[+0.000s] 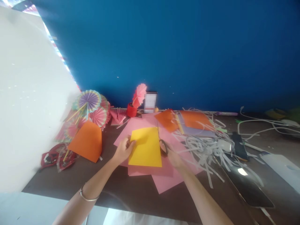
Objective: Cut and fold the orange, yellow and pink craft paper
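Note:
My left hand [124,149] pinches the left edge of a yellow paper sheet [145,148], thumb on top. A pair of scissors [163,147] is in my right hand [173,157], fingers round the dark handles. The blades point away from me along the sheet's right edge, and I cannot tell whether they touch it. Beneath the yellow sheet several pink paper sheets [161,184] lie spread over the dark table [131,193]. My right fingers are partly smeared.
Orange paper [87,142] and folded paper fans [87,101] stand at the left. A red pot [132,110] holds a pink fan. To the right are white paper strips [203,147], orange sheets [197,120], a phone [248,184] and white cables [262,122]. A blue wall [175,47] rises behind.

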Available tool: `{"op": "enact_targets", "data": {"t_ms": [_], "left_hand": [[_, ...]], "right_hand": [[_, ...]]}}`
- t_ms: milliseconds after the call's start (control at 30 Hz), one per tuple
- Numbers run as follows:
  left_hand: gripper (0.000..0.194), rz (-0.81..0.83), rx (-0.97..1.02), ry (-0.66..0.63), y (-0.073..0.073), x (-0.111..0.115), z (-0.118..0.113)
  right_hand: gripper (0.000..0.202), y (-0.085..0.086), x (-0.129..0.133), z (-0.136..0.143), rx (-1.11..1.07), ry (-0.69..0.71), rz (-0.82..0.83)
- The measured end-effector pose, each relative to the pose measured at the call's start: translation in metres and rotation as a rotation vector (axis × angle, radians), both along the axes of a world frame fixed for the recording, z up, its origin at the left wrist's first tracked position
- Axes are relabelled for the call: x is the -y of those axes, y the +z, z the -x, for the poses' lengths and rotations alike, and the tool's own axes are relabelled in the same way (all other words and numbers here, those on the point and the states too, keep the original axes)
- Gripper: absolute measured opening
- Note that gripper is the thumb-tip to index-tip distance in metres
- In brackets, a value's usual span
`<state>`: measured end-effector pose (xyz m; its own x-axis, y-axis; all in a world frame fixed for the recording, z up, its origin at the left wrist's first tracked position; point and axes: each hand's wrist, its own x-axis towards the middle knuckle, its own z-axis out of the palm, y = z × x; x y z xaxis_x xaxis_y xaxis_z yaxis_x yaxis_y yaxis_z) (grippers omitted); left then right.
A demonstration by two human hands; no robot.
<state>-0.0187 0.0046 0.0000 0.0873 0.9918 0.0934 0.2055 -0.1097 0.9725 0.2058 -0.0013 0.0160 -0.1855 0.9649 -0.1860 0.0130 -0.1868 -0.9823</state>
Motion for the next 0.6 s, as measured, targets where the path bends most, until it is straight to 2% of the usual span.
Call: {"op": "enact_targets", "data": {"t_ms": [333,600], "left_hand": [[0.037,0.005,-0.015,0.047,-0.003,-0.002,0.002],[0.038,0.005,0.005,0.07,-0.002,-0.007,0.006]], "right_hand": [[0.037,-0.011,-0.005,-0.002,-0.037,0.056,-0.053],[0.038,-0.01,-0.008,-0.003,-0.03,0.03,-0.142]]}}
